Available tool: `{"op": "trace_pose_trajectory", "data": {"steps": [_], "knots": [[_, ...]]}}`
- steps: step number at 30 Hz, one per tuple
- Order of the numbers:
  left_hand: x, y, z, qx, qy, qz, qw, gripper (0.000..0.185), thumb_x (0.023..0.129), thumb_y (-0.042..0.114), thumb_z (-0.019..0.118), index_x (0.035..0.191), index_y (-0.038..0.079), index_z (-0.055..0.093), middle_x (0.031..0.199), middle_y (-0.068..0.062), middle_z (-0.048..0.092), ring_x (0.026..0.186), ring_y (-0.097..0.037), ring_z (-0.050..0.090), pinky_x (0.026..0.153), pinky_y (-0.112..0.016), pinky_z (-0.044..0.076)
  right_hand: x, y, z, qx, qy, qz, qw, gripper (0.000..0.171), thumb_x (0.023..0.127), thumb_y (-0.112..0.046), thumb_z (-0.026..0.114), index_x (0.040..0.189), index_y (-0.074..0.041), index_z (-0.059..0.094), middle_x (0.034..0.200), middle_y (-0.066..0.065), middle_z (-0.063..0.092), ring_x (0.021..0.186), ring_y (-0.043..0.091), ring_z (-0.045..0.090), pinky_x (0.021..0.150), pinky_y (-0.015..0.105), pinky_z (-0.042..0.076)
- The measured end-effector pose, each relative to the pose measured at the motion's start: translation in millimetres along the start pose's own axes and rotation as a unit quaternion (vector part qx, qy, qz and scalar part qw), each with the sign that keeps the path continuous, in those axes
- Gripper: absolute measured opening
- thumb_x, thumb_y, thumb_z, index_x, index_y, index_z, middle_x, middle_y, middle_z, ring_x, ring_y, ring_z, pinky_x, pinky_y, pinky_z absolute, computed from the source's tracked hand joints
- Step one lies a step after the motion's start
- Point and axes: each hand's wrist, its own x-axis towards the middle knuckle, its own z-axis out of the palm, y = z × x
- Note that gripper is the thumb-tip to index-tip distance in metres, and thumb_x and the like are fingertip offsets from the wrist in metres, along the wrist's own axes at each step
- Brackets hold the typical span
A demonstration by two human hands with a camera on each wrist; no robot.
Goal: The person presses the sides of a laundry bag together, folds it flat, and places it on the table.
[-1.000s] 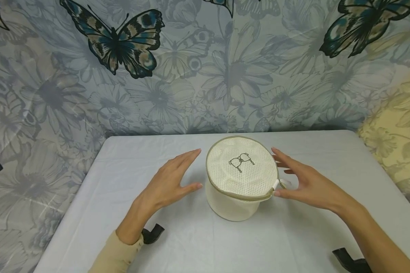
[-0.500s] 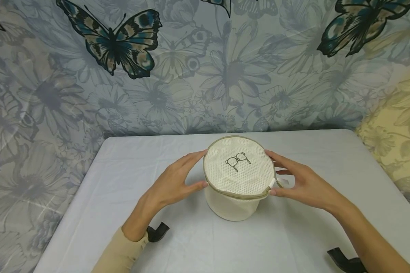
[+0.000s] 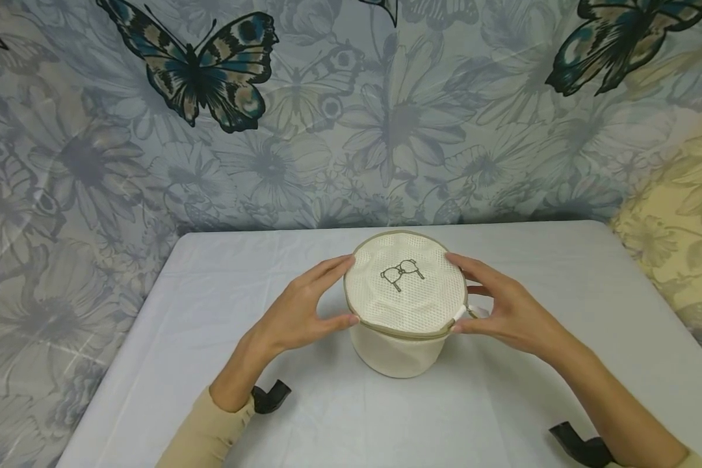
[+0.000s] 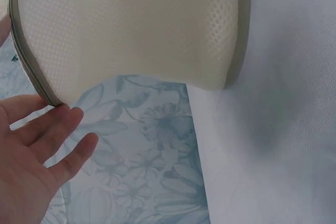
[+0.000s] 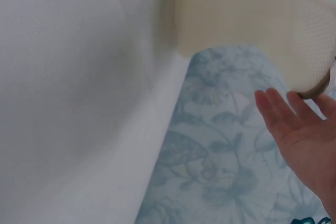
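Note:
A cream mesh laundry bag (image 3: 400, 357), round and upright, stands on the white-covered table. Its flat lid (image 3: 406, 296) carries a dark stitched outline, and a zipper runs along the olive-edged rim. My left hand (image 3: 304, 309) holds the rim's left side, thumb in front and fingers farther back. In the left wrist view its index finger meets the zipped edge while other fingers (image 4: 73, 158) spread loosely. On the opposite side my right hand (image 3: 503, 305) holds the rim near a white tag (image 3: 478, 312), fingertips at the lid's edge. The right wrist view shows these fingers (image 5: 278, 111) under the rim.
The white tablecloth (image 3: 339, 422) spreads around the bag. Behind the table hangs a floral fabric backdrop (image 3: 327, 162) with large butterflies. A black strap end (image 3: 272, 396) sticks out by the left wrist, and another black piece (image 3: 582, 445) by the right.
Both hands have closed in on the bag's rim, the left moving right and the right moving left. The bag's top has shifted slightly left while its base stays nearly in place.

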Motion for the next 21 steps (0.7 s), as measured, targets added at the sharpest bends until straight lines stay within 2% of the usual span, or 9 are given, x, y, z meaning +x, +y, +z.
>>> {"op": "trace_pose_trajectory", "data": {"steps": [5, 12, 17, 21], "knots": [[0.7, -1.1, 1.9, 0.014, -0.015, -0.006, 0.9998, 0.091, 0.086, 0.05, 0.075, 0.156, 0.009, 0.033, 0.157, -0.004, 0.037, 0.142, -0.017, 0.038, 0.113, -0.037, 0.036, 0.8, -0.6, 3.2, -0.009, -0.012, 0.018, 1.0, 0.109, 0.07, -0.022, 0.091, 0.158, -0.02, 0.027, 0.159, 0.005, 0.033, 0.138, 0.002, 0.035, 0.1, 0.019, 0.044], [0.8, -1.4, 6.1, 0.008, -0.037, -0.013, 0.9992, 0.099, 0.085, 0.058, 0.071, 0.158, 0.009, 0.025, 0.162, -0.003, 0.027, 0.146, -0.017, 0.031, 0.115, -0.037, 0.033, 0.3, -0.7, 8.5, -0.016, -0.021, 0.014, 1.0, 0.116, 0.068, -0.027, 0.092, 0.16, -0.019, 0.021, 0.16, 0.007, 0.03, 0.14, 0.014, 0.036, 0.101, 0.013, 0.04], [1.3, 0.1, 8.4, -0.015, -0.045, -0.022, 0.9987, 0.101, 0.084, 0.053, 0.075, 0.158, 0.009, 0.023, 0.163, -0.003, 0.024, 0.147, -0.018, 0.029, 0.115, -0.037, 0.032, -1.9, -2.2, 9.9, -0.019, -0.028, 0.027, 0.999, 0.118, 0.068, -0.029, 0.091, 0.16, -0.018, 0.019, 0.16, 0.01, 0.03, 0.135, 0.026, 0.043, 0.101, 0.021, 0.046], [1.2, 0.4, 10.4, -0.057, -0.048, -0.032, 0.9967, 0.101, 0.082, 0.045, 0.081, 0.158, 0.008, 0.025, 0.162, -0.003, 0.025, 0.135, -0.017, 0.047, 0.109, -0.036, 0.042, -4.7, -3.4, 8.2, -0.024, -0.044, 0.036, 0.998, 0.118, 0.07, -0.033, 0.09, 0.161, -0.016, 0.017, 0.161, 0.014, 0.028, 0.13, 0.033, 0.051, 0.098, 0.038, 0.05]]}}
